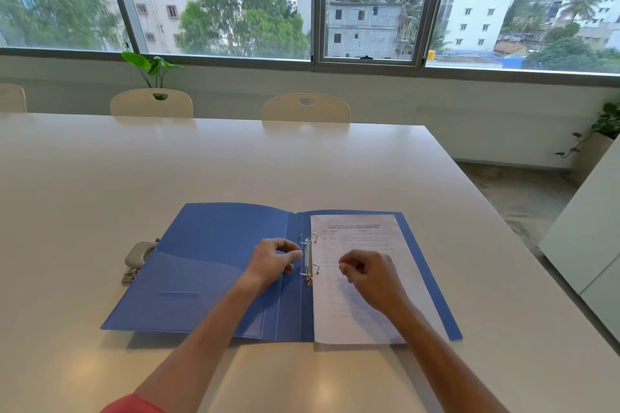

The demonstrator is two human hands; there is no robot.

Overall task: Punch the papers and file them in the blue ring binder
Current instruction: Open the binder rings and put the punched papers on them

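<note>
The blue ring binder [208, 265] lies spread flat on the white table [235, 161]. A stack of printed papers [365, 308] rests on its right half, the left edge at the metal ring mechanism [308, 260], whose rings stand apart. My left hand [273, 261] hovers just left of the rings with fingers curled, holding nothing. My right hand [369, 273] rests loosely curled on the papers, right of the rings. A grey hole punch [139, 256] sits at the binder's left edge, partly under the cover.
Three white chairs [306, 109] stand along the table's far side, below a wide window. Potted plants [152, 69] stand at the back left and at the right wall. A white cabinet [590, 235] stands to the right of the table.
</note>
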